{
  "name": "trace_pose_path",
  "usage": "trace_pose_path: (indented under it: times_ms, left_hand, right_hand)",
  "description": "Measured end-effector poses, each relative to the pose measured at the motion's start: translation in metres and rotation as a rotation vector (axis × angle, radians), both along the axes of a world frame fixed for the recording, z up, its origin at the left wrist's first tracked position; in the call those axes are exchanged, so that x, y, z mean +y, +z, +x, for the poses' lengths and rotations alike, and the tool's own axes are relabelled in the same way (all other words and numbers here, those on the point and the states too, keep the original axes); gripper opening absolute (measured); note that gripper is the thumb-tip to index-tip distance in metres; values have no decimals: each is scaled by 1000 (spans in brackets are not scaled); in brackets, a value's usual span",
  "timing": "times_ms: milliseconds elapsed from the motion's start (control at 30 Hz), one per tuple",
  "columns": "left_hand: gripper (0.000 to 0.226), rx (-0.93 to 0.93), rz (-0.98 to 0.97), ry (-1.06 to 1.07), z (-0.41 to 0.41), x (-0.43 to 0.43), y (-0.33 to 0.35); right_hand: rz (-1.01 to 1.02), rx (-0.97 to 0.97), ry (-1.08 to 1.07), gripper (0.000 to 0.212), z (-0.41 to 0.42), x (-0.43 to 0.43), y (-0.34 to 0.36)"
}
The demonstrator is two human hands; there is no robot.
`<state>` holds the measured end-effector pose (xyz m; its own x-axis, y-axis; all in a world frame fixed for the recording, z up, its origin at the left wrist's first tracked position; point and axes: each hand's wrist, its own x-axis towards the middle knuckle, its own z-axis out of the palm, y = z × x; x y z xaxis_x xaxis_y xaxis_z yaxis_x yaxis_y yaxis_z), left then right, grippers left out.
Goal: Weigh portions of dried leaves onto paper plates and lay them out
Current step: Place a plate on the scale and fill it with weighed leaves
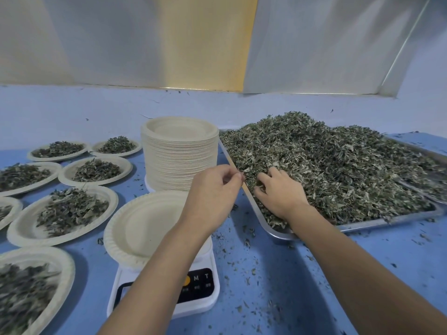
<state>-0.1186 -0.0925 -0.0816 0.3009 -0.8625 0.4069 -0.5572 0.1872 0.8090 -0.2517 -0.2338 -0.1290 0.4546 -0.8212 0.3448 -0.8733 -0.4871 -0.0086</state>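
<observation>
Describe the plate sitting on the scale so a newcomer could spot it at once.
Start at the big metal tray heaped with dried leaves on the right, then move left to the white scale just in front of the tall plate stack. The paper plate sits on that scale. Unlike the filled plates to its left, it holds no leaves.

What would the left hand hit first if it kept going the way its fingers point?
The left hand would likely meet the tray rim just ahead of it, then the dried leaves heaped behind; depth is unclear.
</observation>
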Motion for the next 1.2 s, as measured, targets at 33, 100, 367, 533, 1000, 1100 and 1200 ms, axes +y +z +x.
trace_pose_path:
  times_ms: [33, 100, 367, 533, 1000, 1100, 1200]
  left_hand:
    - [21, 2, 1, -2, 0, 0, 0]
    - [21, 1, 7, -1, 0, 0, -1]
    - [25, -15, 20, -6, -1, 0, -1]
    - [22, -19, 27, -5, -1, 0, -2]
    - [27, 138, 97, 8, -4, -10, -11]
    - [30, 282, 113, 22, -3, -11, -11]
    - [29, 567, 157, 40, 0, -13, -5]
  right_hand:
    - [0, 3, 3, 35, 0, 0, 0]
    - [66, 64, 2, 40, -1, 2, -1]
    - [148, 302, 54, 36, 5, 6, 0]
    - [206, 151, 42, 28, 8, 5, 1]
    - [447, -817, 56, 40, -14, 5, 19]
    - [524, -1036, 66, 38, -9, 16, 29]
    - [622, -1180, 40, 39, 0, 23, 41]
